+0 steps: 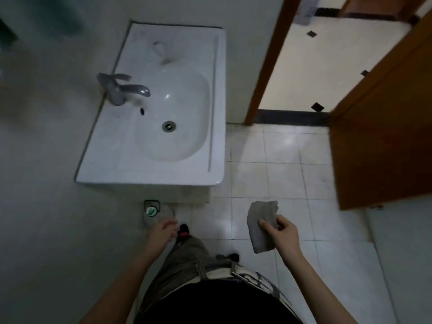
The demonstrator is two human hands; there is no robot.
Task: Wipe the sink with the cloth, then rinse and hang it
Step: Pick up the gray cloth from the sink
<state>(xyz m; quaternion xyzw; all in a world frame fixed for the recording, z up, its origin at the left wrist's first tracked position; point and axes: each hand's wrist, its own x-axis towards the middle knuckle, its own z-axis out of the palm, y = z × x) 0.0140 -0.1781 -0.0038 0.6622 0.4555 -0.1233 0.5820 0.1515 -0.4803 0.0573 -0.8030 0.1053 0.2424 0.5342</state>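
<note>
Head view: the right hand (284, 232) pinches the grey cloth (261, 226) between thumb and fingertips near its middle. The cloth hangs folded, one end standing above the thumb and the other drooping below. It is held in the air, nearer the camera than the sink (149, 177) and to its right, well apart from the basin and touching nothing else. This looks like a light carrying hold rather than a wiping one, so I judge the wipe has not yet begun.

The left hand (163, 231) hangs below the sink's near edge, fingers relaxed and apart, holding nothing; it is somewhat blurred. It seems free to brace or to work the faucet (121, 88), which sits on the sink's left rim with its spout over the basin. The drain (168, 126) lies open in the basin's middle.

A green-capped bottle (151, 211) stands on the floor just under the sink's near edge. A wooden door (383, 136) stands open to the sink's right.
</note>
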